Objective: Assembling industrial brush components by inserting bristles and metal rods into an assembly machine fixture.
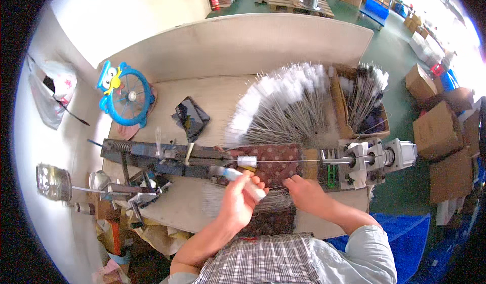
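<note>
Head view shows you leaning over a pale desk (212,94) with a long dark metal machine (167,160) lying across it from the left edge to the right edge. Your left hand (242,199) is clenched around a slim white brush (243,181), whose pale blue tip points left toward the machine's middle. Just above that hand, a small white tuft (247,161) sits on a thin wire (288,161) that runs right into the grey motor unit (377,157) at the desk's right edge. Your right hand (305,192) rests near the front edge, fingers curled down onto a bundle of thin wires (273,201) lying on a dark red dotted cloth (273,165); you cannot tell whether it grips any of them. Behind the machine, a wide fan of finished white-tipped brushes (283,104) spreads over the middle of the desk, and a cardboard box (341,107) at the back right corner holds more of them. A small blue fan (126,95) stands at the back left corner, with a dark folded cloth (190,117) between it and the brushes. A glass jar (53,183) sits off the left edge.
</note>
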